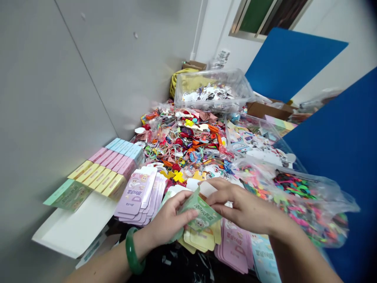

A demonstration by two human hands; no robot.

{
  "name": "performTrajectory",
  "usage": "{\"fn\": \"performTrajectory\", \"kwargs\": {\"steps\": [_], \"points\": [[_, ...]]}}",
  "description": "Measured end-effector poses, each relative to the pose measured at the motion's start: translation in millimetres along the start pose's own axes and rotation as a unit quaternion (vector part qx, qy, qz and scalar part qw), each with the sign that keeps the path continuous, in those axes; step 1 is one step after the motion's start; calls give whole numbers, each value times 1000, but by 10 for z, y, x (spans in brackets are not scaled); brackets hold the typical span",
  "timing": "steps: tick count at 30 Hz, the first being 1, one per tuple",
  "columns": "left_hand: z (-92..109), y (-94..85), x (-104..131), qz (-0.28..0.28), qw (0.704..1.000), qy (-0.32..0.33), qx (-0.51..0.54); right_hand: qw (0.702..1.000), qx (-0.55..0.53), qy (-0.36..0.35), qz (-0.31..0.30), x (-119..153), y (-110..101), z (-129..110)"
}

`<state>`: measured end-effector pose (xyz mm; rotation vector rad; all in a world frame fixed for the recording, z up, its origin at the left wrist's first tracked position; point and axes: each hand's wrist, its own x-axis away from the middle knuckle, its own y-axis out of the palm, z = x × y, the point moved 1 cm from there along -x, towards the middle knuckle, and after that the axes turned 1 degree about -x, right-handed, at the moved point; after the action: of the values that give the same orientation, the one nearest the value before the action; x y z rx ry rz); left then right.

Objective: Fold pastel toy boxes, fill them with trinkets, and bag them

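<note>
A small green printed carton [202,212] is held in front of me, its upper end unfolded with pale flaps showing. My left hand [173,216], with a green bangle on its wrist, grips the carton from the left, thumb across the front. At the carton's opening, my right hand [231,200] has its bent fingers closed on the flap edge; whether they also hold something small is hidden. Below the carton lie flat yellow cartons [203,237]. Flat purple cartons [138,192] are stacked left of my hands, pink ones [234,245] and blue ones [265,255] to the right.
A white tray [73,228] at left bears rows of yellow, pink and blue boxes [108,165] and a green one. Colourful small trinkets [182,145] are heaped beyond my hands. Clear bins [212,102] stand behind; plastic bags [312,208] and blue panels [332,157] are at right.
</note>
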<state>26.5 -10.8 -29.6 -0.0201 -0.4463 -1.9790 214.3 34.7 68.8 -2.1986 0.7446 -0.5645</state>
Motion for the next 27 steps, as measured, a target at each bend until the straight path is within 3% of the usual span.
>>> {"fn": "performTrajectory", "kwargs": {"steps": [2,4,6,8,9,14,18,21,27], "points": [[-32,2,20,-15,1000,7,-5,999,-40,13,-11,-1,-44,-1],[-55,11,40,-23,1000,15,-11,996,-83,8,28,-38,-108,30],[-66,19,62,-26,1000,11,-13,988,-96,15,120,-149,-147,111],[-67,28,88,-34,999,6,-6,972,-51,67,220,-342,-106,232],[-65,32,102,-39,999,6,-4,965,-14,102,242,-464,-43,296],[-64,40,158,-44,999,-3,-32,971,89,177,132,-1081,551,459],[-24,5,182,-12,999,-1,-30,965,104,205,128,-1334,872,435],[5,-47,190,1,1000,15,-20,964,82,220,128,-1392,868,480],[-49,-143,178,32,999,19,5,955,-51,232,180,-1251,562,763]]}}
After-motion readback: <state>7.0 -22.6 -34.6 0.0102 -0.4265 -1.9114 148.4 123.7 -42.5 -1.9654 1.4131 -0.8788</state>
